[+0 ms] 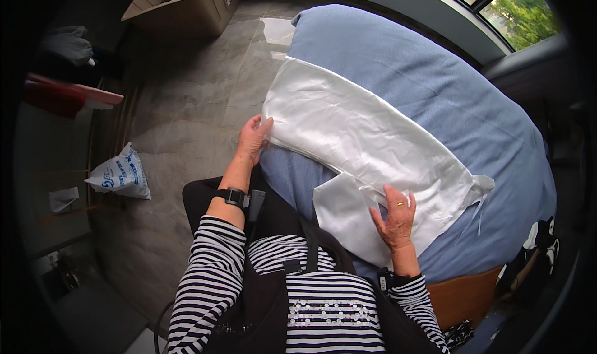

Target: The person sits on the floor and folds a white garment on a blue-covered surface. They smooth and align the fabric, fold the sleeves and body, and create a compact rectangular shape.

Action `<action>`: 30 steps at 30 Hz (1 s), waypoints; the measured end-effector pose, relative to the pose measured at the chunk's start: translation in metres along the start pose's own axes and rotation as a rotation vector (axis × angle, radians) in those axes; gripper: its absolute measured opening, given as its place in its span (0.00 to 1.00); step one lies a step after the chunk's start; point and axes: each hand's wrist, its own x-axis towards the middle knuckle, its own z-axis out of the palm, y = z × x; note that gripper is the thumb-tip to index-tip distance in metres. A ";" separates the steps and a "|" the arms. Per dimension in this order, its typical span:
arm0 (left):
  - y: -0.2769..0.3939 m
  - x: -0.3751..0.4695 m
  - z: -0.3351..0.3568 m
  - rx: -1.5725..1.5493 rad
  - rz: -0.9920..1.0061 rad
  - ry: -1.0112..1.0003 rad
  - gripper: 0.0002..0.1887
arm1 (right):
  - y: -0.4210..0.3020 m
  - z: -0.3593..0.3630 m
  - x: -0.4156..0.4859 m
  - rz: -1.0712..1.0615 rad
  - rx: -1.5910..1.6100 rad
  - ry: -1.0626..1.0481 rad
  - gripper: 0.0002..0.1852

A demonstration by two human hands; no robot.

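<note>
A white satiny garment (354,120) lies folded lengthwise across a blue cloth-covered surface (419,78). My left hand (254,138) pinches its left edge between thumb and fingers. On the near side, my right hand (396,216) touches the fabric with its fingers spread, beside a loose folded flap (338,202) of the same white cloth; whether it grips any fabric is hard to tell. Thin white ties (478,214) hang from the gathered far right corner.
A white plastic bag with blue print (122,174) rests on the grey marbled floor (182,97) at left. A brown plastic bin (186,15) stands at the top. Brown wood (461,293) and black-and-white cloth (531,246) are at lower right, a window (517,13) at upper right.
</note>
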 end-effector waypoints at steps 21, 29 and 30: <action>-0.026 0.007 -0.004 0.014 0.098 0.105 0.22 | -0.033 0.014 -0.044 0.394 0.401 -0.150 0.44; 0.004 -0.053 -0.020 0.126 0.315 -0.196 0.20 | -0.076 -0.002 -0.047 0.480 0.696 -0.290 0.32; 0.007 -0.070 -0.018 0.168 0.262 -0.365 0.26 | -0.088 -0.004 -0.044 0.409 0.779 -0.206 0.28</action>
